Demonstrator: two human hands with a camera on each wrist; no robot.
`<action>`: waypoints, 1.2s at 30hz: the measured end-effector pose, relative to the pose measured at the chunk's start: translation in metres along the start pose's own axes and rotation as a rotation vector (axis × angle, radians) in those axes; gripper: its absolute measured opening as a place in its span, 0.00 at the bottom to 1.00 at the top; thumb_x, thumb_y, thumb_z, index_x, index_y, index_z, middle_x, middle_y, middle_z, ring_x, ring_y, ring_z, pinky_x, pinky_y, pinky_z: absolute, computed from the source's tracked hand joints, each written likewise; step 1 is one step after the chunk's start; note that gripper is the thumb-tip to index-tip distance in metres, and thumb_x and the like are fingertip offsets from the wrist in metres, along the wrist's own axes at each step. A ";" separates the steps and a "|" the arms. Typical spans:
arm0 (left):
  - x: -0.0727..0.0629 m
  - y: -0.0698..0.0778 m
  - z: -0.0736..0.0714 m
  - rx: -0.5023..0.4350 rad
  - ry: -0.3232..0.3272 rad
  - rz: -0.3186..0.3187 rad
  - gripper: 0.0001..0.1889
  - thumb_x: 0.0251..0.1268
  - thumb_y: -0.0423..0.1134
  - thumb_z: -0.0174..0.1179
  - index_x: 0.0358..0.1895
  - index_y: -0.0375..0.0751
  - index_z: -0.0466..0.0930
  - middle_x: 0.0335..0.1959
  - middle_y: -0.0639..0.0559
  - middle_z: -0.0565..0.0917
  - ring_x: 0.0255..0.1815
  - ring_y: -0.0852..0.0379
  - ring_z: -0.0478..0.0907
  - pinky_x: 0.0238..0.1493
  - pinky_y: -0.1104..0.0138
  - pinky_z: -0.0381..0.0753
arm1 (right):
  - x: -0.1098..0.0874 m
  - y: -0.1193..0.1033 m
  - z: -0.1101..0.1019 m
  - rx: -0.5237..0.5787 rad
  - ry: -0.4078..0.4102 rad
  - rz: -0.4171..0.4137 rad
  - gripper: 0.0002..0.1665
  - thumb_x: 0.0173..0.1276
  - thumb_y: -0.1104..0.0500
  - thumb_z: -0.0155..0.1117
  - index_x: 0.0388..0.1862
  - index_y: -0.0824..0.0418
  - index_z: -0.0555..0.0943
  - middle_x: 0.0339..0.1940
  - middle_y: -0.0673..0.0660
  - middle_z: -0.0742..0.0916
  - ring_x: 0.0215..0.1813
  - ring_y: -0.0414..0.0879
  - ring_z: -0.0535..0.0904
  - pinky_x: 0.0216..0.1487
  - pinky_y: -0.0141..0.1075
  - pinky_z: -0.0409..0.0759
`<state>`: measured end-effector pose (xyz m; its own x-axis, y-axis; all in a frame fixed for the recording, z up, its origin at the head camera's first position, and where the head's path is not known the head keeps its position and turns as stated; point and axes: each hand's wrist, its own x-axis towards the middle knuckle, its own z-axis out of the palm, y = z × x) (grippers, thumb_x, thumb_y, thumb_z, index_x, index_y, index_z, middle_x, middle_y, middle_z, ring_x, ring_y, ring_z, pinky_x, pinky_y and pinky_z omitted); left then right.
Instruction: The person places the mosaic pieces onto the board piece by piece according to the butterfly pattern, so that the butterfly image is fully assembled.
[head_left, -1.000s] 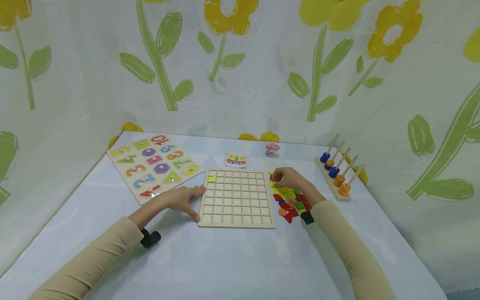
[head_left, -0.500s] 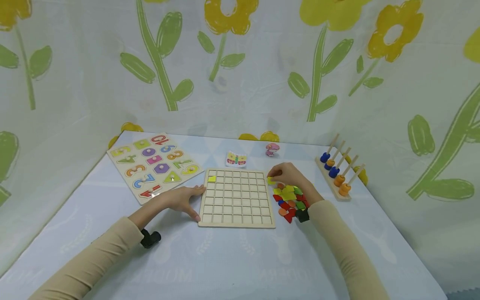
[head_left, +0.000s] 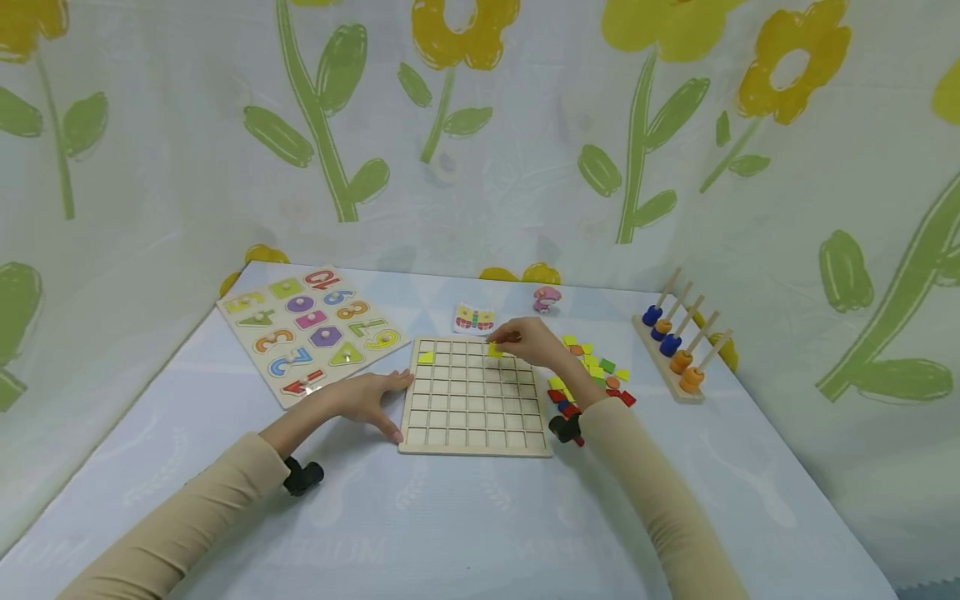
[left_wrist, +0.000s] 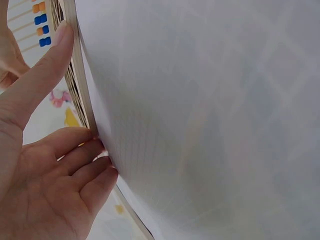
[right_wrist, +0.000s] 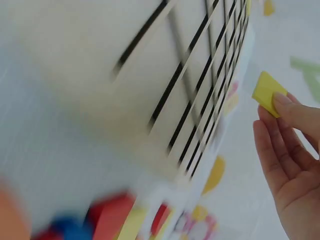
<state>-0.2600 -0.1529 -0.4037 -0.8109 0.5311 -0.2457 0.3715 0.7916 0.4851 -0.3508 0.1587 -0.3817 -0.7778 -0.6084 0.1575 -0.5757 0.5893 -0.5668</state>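
My right hand (head_left: 528,340) pinches a yellow tile (right_wrist: 268,93) between thumb and fingertips, over the upper part of the wooden grid board (head_left: 472,450). In the right wrist view the tile looks four-sided, with one slanted edge. Another yellow tile (head_left: 426,357) lies in a cell near the board's upper left corner. My left hand (head_left: 365,402) rests along the board's left edge, thumb and fingers spread apart. The left wrist view shows its thumb (left_wrist: 55,57) and fingertips touching the board's side.
Loose colored pieces (head_left: 592,367) lie right of the board, partly behind the right forearm. A number puzzle board (head_left: 311,337) lies at left. A small pattern card (head_left: 473,318) and a pink figurine (head_left: 546,298) stand behind; a peg rack with beads (head_left: 675,358) is at right.
My right hand has picked up a yellow tile from beside the pieces and carried it left over the board's upper rows. The left hand keeps its place at the board's edge.
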 end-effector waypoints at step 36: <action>0.000 0.000 -0.001 -0.009 -0.008 0.007 0.56 0.42 0.54 0.76 0.73 0.34 0.57 0.75 0.38 0.55 0.75 0.40 0.51 0.73 0.49 0.52 | 0.059 -0.036 0.056 -0.062 -0.088 0.064 0.05 0.65 0.64 0.67 0.38 0.61 0.88 0.38 0.54 0.88 0.37 0.42 0.82 0.37 0.28 0.81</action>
<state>-0.2607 -0.1533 -0.4034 -0.8048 0.5388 -0.2489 0.3730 0.7854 0.4940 -0.3618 0.0713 -0.3973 -0.7898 -0.6114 0.0494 -0.5424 0.6586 -0.5216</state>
